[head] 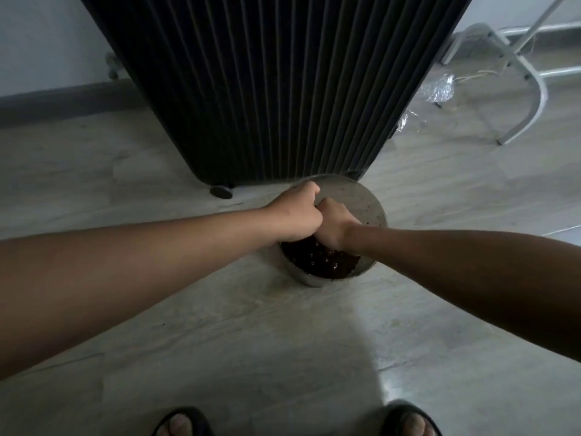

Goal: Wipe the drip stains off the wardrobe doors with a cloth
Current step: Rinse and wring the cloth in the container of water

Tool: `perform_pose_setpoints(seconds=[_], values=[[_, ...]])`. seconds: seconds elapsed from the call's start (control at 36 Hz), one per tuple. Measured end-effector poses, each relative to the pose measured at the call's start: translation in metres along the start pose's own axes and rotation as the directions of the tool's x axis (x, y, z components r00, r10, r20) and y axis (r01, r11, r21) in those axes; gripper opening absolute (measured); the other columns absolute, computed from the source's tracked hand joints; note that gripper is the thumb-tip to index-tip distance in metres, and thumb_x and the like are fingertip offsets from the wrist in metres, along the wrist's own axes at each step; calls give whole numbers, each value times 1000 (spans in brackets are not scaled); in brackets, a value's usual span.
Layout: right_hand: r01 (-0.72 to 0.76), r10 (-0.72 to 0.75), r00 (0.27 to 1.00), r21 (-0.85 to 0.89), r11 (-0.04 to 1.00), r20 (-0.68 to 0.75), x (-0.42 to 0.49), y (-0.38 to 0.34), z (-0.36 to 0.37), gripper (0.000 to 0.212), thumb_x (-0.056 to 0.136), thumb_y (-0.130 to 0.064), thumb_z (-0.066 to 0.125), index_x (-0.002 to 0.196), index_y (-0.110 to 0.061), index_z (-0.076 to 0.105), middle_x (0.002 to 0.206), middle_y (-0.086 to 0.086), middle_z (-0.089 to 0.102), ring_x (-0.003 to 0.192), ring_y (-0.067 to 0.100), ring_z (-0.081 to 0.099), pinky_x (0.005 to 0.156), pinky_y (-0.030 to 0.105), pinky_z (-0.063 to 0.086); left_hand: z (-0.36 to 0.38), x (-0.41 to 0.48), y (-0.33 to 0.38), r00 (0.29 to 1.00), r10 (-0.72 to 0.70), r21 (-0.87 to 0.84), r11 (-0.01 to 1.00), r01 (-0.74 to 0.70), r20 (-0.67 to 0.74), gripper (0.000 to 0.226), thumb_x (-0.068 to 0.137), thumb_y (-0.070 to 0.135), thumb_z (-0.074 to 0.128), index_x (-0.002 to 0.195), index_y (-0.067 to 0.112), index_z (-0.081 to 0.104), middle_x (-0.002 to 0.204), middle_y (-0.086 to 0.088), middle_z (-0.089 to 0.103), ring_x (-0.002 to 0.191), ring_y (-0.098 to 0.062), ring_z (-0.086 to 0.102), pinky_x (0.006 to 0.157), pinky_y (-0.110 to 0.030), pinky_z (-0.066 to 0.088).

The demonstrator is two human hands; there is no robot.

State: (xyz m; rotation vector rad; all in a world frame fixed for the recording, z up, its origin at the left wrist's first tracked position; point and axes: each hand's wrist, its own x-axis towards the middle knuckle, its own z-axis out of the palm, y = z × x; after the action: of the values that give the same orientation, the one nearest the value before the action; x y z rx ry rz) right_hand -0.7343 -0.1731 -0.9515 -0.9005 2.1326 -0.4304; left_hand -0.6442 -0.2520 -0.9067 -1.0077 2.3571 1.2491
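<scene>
Black and ribbed from top to bottom, the wardrobe (276, 89) fills the upper middle of the frame. It stands on the pale grey floor (125, 325), with 1 small black wheel (221, 191) under its lower left corner.

Right in front of it, in the middle of the frame, sits a round grey bucket (366, 204). Its far edge is just beside the bottom of the wardrobe. Inside, on the near side, there is something dark and wet (320, 261). I cannot tell if that is the cloth or only dirty water.

2 bare arms reach in from the left and right edges. The left hand (297, 215) and the right hand (333, 225) are both balled into tight fists over the bucket. The 2 fists press against each other, just above the dark wet stuff. I cannot see what is inside them.

In the upper right stands a white metal frame (534, 73), with some crinkly clear plastic (438, 89) on the floor near it. At the bottom edge are 2 feet in black sandals (184, 421).
</scene>
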Motion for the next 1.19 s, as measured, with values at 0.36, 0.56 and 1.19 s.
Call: perform_pose_setpoints(seconds=[0.36, 0.56, 1.19], values=[[-448, 85, 873, 722, 527, 480, -17, 1, -61, 21, 102, -12, 54, 121, -4, 51, 115, 20, 60, 102, 33, 67, 79, 54, 62, -24, 20, -34, 888, 33, -133, 986, -105, -458, 31, 101, 9, 51, 129, 15, 63, 129, -1, 63, 119, -15, 59, 99, -29, 48], [-195, -105, 947, 800, 567, 305, -25, 1, -65, 40, 100, 8, 47, 136, -8, 52, 85, 16, 68, 60, 14, 55, 40, 17, 38, -10, 28, -46, 956, -146, -218, 972, 90, -256, 33, 110, 33, 39, 125, 14, 60, 123, -8, 64, 110, -23, 59, 87, -35, 44], [-147, 110, 989, 499, 854, 102, 13, 16, 1, 42, 97, -19, 49, 56, -19, 40, 52, 5, 35, 39, 17, 30, 43, 25, 20, -3, 45, -52, 974, -226, -335, 916, 223, 29, 79, 101, 72, 22, 162, 22, 28, 166, -3, 32, 152, -25, 31, 123, -44, 27]])
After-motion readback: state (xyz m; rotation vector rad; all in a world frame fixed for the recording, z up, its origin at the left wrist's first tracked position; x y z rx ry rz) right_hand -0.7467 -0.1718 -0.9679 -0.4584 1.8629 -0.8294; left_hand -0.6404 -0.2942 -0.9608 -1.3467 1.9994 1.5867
